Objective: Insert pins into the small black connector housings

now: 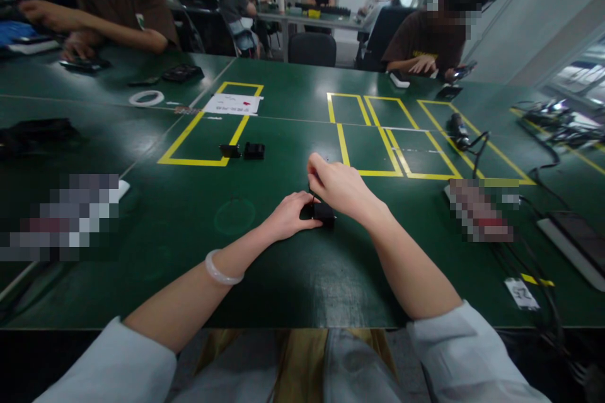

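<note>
My left hand (293, 217) rests on the green table, its thumb and fingers gripping the left side of a small black block (324, 215). Right above the block, my right hand (338, 184) is closed in a pinch. A thin dark rod (313, 198) runs down from its fingertips toward the block; the upper part is hidden in the hand, so its kind does not show. Farther off lie a small black rectangular part (254, 150) and a flat black piece (230, 151) beside it.
Yellow tape outlines (373, 172) mark the table. A white paper sheet (232, 104) and a white ring (146, 98) lie at the back left. On the right are a cabled black device (457, 131) and a phone-like slab (574, 242). Other people sit across the table.
</note>
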`<move>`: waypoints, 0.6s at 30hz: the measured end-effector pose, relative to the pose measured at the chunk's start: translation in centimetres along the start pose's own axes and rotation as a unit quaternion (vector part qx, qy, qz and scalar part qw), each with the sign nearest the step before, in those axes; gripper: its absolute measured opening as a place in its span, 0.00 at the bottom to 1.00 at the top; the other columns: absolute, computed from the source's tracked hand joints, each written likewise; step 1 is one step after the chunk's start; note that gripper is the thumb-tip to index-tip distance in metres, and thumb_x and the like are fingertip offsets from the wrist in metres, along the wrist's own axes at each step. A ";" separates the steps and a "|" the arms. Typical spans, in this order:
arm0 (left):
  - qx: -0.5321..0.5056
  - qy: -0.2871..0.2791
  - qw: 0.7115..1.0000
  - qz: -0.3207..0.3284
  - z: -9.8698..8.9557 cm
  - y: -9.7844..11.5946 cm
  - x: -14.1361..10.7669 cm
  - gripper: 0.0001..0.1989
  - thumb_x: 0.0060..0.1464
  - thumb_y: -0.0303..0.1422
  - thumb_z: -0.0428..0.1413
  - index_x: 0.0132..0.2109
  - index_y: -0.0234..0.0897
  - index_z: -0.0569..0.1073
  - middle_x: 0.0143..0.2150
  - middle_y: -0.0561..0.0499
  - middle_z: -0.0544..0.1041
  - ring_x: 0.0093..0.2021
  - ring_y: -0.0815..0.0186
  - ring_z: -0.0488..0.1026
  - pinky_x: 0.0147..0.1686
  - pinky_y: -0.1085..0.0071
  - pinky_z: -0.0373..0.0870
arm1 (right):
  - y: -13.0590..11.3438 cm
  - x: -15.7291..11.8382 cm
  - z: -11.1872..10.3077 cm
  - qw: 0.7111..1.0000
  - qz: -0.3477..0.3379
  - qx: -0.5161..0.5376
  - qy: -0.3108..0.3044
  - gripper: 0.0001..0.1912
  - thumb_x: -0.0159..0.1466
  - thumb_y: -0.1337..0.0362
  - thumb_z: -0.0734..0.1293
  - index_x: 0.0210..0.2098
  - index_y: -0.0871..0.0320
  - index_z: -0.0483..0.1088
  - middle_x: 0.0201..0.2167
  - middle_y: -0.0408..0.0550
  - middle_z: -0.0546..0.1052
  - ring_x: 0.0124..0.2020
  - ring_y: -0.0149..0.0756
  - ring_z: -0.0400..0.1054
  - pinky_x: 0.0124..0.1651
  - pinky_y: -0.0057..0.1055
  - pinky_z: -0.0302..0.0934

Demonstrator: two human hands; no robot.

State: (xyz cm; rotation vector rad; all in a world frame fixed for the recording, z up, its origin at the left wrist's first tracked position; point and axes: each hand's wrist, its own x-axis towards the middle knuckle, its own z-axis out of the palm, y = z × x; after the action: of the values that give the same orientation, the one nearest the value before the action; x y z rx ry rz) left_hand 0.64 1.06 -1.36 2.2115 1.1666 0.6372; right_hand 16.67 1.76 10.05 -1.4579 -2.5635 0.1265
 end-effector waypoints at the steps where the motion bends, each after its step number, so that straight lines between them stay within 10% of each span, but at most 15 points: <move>1: 0.000 -0.002 1.000 -0.003 0.0 0.0 0.0 0.24 0.51 0.41 0.65 0.52 0.38 0.72 0.51 0.44 0.76 0.51 0.51 0.73 0.51 0.57 0.68 | 0.0 0.0 0.0 1.000 -0.002 0.002 0.003 0.12 0.70 0.61 0.53 0.48 0.55 0.63 0.35 0.45 0.78 0.32 0.34 0.70 0.29 0.30 0.44; 18: 0.001 0.007 1.000 0.014 0.1 -0.2 -0.1 0.23 0.53 0.43 0.64 0.53 0.38 0.73 0.51 0.45 0.77 0.52 0.51 0.72 0.53 0.56 0.67 | -0.2 0.0 -0.3 1.000 0.003 -0.020 -0.006 0.15 0.72 0.56 0.51 0.48 0.55 0.64 0.35 0.47 0.79 0.34 0.37 0.72 0.29 0.30 0.46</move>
State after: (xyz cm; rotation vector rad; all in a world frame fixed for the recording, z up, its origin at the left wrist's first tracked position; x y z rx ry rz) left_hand 0.56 1.09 -1.63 2.2315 1.1455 0.6632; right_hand 16.57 1.62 10.37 -1.4821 -2.5862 0.0854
